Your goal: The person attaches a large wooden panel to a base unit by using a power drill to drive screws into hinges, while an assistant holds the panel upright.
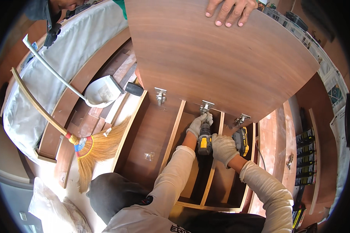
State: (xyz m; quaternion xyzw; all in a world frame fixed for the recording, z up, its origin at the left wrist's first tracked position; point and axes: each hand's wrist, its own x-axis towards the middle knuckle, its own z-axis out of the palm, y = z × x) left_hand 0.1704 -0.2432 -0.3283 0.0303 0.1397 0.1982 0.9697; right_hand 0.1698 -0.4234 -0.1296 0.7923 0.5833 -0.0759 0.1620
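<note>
The right hand (224, 148), gloved, is clamped around the grip of a yellow-and-black cordless drill (206, 142); the left hand (198, 125), also gloved, is closed about the drill's nose, steadying the bit at the middle hinge (206, 106); the hinge sits on the lower edge of a brown wooden door panel (217, 58), between two like hinges (160, 95) on the same edge. A second person's hand (231, 11) rests fingers-down on the panel's far edge, holding it against the open cabinet frame (175, 132). Judged step: driving a screw at the middle hinge; the bit tip is hidden by the left hand. The next move would call for the drill held square and the panel unmoved. A broom (93, 147) and dustpan (103, 91) lie well apart, left.
</note>
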